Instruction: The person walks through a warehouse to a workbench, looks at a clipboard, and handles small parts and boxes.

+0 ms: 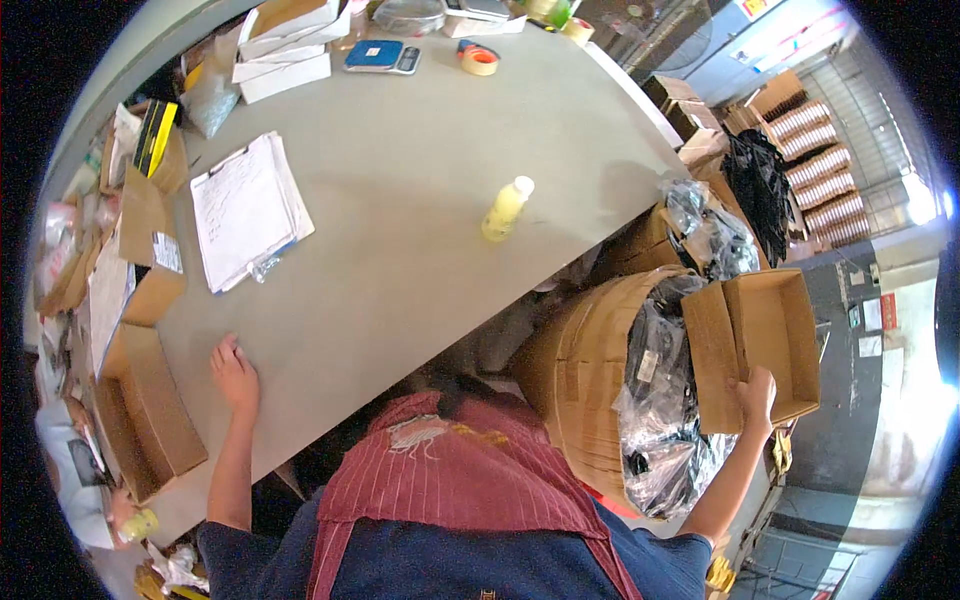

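My right hand point(757, 398) grips an open, shallow cardboard box point(780, 345) by its near edge. The box's flap spreads to the left and its inside looks bare. It is held over a large carton point(580, 385) packed with dark goods in clear plastic bags point(665, 400). On the grey table point(370, 290), my left hand point(235, 375) rests with its fingers loosely bent and nothing visible in them. Nearest to that hand is an open brown cardboard box point(150, 415) at the table's left side.
A clipboard with papers point(250, 210) and a yellow bottle with a white cap point(508, 208) are on the table. Farther back are a blue scale point(378, 56), a tape dispenser point(479, 60) and white boxes point(285, 75). Another person's hand point(122, 508) shows at lower left.
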